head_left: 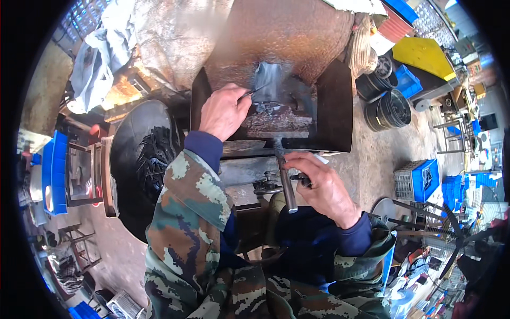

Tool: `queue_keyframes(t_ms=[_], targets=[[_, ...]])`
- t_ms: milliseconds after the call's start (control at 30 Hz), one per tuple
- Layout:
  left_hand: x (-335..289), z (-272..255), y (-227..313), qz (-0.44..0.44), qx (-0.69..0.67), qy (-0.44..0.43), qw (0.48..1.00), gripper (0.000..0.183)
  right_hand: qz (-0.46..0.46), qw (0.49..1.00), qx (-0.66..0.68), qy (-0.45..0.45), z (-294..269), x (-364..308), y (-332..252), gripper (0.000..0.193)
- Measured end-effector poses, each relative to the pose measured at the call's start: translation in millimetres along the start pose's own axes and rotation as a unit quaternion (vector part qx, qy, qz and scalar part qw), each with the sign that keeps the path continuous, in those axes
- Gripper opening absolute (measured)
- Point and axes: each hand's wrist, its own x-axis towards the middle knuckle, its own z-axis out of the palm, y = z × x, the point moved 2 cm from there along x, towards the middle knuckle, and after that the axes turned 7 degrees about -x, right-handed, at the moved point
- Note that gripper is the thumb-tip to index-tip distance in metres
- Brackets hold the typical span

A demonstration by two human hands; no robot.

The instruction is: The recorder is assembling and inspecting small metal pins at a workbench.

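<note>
My left hand (226,109) is closed at the left side of a dark metal box (336,106) with an open front. A thin dark metal tool (248,94) sticks out from its fingers toward bluish-white smoke or flame (268,80). Below that haze lies a rough, dark brown block (279,121) with small pieces on top. My right hand (326,189) is at the front of the box, with thumb and fingers bent around a small dark knob (304,181). Its forefinger reaches to a metal tube (287,186) that points into the box. Left of the tube is a dark metal fitting (267,186).
A black pan (130,127) with charcoal-like pieces (154,159) stands at my left. Black buckets (388,110) and a blue-and-grey crate (417,179) are on the floor at right. A fan (462,223) stands nearer on that side. A blue bin (54,173) is far left.
</note>
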Motion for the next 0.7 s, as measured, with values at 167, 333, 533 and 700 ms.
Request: queue_keyframes(t_ms=[167, 333, 533, 700], targets=[[2.3, 10.0, -13.3, -0.029, 0.034, -0.099, 0.994, 0.024, 0.125, 0.986, 0.069, 0.088, -9.2, 0.5, 4.9, 0.025], [8.4, 25.0, -57.4, -0.007, -0.014, -0.109, 0.994, 0.022, 0.284, 0.934, 0.206, 0.072, -9.6, 10.5, 4.0, 0.016], [21.1, 21.3, -30.8, -0.069, -0.059, -0.069, 0.993, 0.021, 0.257, 0.868, 0.381, 0.190, -8.3, 38.7, 13.5, 0.022], [11.2, 10.5, 35.5, -0.115, -0.314, -0.143, 0.932, 0.024, 0.209, 0.761, 0.543, 0.286, -18.6, 59.4, 20.7, 0.019]])
